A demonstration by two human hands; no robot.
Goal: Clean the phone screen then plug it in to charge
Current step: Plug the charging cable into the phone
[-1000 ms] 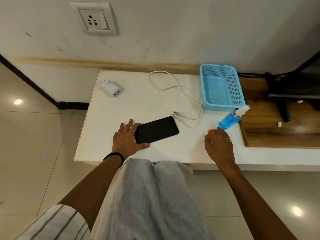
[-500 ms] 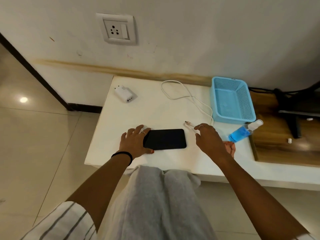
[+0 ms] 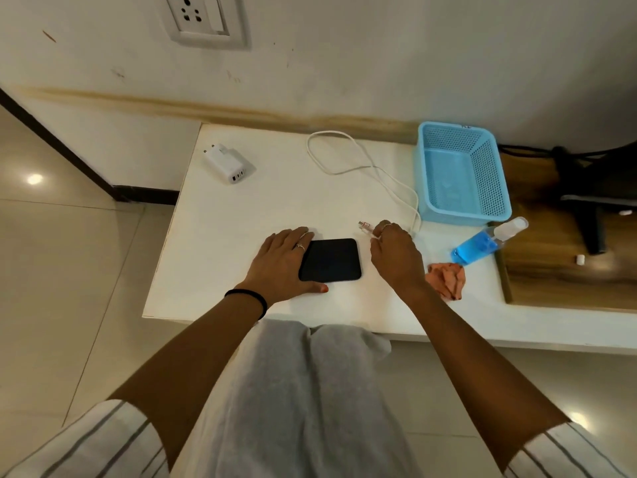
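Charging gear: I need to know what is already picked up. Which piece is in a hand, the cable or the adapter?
The white cable: the right hand pinches its connector end beside the phone. The white adapter lies untouched near the table's far left corner.

The phone (image 3: 330,259) lies flat on the desk (image 3: 220,215), near the front edge. The left hand (image 3: 282,263) rests on its left end. The right hand (image 3: 396,253) is just right of the phone, at the cable (image 3: 344,157) end. The cable loops away toward the wall. The charger (image 3: 227,163) lies far left at the back. The basket (image 3: 462,174) sits at the back right. The bottle (image 3: 482,243) lies in front of it, and the cloth (image 3: 446,276) is beside the bottle.
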